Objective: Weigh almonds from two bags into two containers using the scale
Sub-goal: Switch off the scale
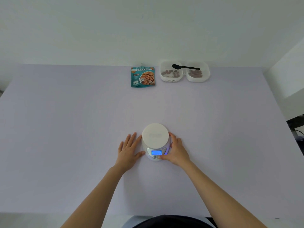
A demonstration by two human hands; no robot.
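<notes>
A white round scale (155,135) stands on the table near the middle front, its blue display lit and showing digits. My left hand (129,150) lies flat on the table, fingers straight, touching the scale's left side. My right hand (176,150) curls round the scale's right side with the thumb on the front by the display. At the back, a teal bag of roasted almonds (142,77) lies flat. Right of it stand two white containers, the left one (171,71) and the right one (197,73), each holding some almonds. A black spoon (184,67) rests across them.
The pale lilac table (65,129) ends at a white wall behind the bag and containers. Dark equipment (296,127) shows past the table's right edge. My dark clothing is at the bottom edge of the view.
</notes>
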